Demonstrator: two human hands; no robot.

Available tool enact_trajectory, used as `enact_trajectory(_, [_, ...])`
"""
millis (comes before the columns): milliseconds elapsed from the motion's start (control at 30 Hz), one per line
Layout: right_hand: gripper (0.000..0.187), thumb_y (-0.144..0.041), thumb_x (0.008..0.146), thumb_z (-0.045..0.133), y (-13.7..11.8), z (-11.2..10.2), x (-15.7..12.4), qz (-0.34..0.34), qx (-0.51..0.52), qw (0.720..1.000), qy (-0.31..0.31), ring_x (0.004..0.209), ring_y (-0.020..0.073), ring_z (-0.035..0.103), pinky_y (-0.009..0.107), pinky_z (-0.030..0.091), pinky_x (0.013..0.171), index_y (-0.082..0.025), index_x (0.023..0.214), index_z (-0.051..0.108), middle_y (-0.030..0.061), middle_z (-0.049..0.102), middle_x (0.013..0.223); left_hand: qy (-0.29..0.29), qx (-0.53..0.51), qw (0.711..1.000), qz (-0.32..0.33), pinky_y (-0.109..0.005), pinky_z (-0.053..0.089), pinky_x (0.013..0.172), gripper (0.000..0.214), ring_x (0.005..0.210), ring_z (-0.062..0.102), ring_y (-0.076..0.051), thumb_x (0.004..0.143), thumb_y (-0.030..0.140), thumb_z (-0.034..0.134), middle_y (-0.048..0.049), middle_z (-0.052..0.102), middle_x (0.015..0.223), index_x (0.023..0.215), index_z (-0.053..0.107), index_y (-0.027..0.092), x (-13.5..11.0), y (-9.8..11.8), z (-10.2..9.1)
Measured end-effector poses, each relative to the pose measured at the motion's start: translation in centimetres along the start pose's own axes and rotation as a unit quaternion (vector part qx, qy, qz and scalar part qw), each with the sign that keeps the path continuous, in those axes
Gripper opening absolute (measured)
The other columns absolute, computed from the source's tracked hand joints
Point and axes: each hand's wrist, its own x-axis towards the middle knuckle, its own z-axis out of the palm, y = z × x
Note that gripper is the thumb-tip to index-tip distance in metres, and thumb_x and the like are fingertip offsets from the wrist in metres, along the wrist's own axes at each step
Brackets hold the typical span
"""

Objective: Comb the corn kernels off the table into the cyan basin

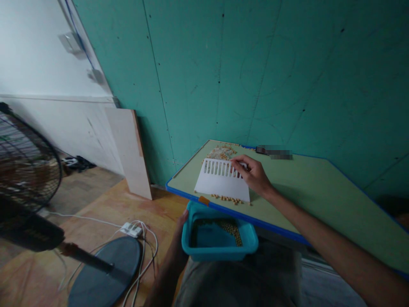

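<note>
My right hand (254,175) grips the slotted top edge of a white plastic scraper (222,186), which stands tilted on the green tabletop. Beige beans (228,198) lie in a line along the scraper's lower edge, close to the table's blue rim. Just below that rim is a turquoise plastic basin (220,254) with more beans inside, mostly along its back and right side. My left hand (181,230) holds the basin by its left wall; most of its fingers are hidden. Behind the scraper, a spread of beans (221,152) covers the table's far left corner.
The table (306,187) stands against a green wall (255,76). A dark object (273,152), partly blurred, lies at its back edge. To the left are a floor fan (28,170), its round base (105,273), a power strip (131,229) with loose cables, and a leaning board (129,153).
</note>
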Motion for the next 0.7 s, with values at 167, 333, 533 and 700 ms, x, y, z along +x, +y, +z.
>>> enact_trajectory(167, [0.028,-0.049,0.09,0.065,-0.05,-0.02,-0.02,0.006,0.004,1.0,-0.001,0.067,0.0148,0.06,0.028,0.046,0.06,-0.022,0.094,0.071,0.0015,0.069,0.08,-0.002,-0.006,1.0,-0.004,-0.041,0.039,0.118,0.051,0.124,0.065,-0.03,0.089,0.052,0.064,-0.0073,0.081,0.114,0.126,0.071,0.018,-0.23,0.06,0.29])
enact_trajectory(333, [0.029,-0.05,0.09,0.065,-0.14,0.01,-0.12,0.009,0.009,1.0,0.0,0.068,0.0158,0.061,0.029,0.047,0.061,-0.022,0.095,0.071,0.0022,0.069,0.082,-0.016,-0.027,0.999,-0.025,-0.043,0.042,0.115,0.062,0.116,0.07,-0.031,0.089,0.051,0.065,-0.0077,0.081,0.112,0.142,0.059,0.019,-0.19,-0.15,0.37])
enact_trajectory(533, [0.029,-0.049,0.09,0.065,-0.3,-0.06,-0.19,0.013,0.011,1.0,-0.006,0.067,0.0152,0.06,0.028,0.046,0.06,-0.021,0.094,0.071,0.0021,0.069,0.081,-0.023,-0.027,0.999,-0.041,-0.043,0.042,0.115,0.064,0.118,0.069,-0.031,0.091,0.053,0.061,-0.0091,0.079,0.119,0.145,0.055,0.019,-0.24,-0.02,0.56])
enact_trajectory(700, [0.029,-0.048,0.09,0.065,-0.27,-0.09,-0.19,0.011,0.014,1.0,-0.008,0.068,0.0151,0.06,0.028,0.046,0.061,-0.021,0.094,0.071,0.0022,0.069,0.081,-0.015,-0.012,0.999,-0.026,-0.043,0.042,0.115,0.062,0.119,0.068,-0.031,0.091,0.053,0.061,-0.0088,0.08,0.117,0.143,0.057,0.019,-0.27,0.08,0.59])
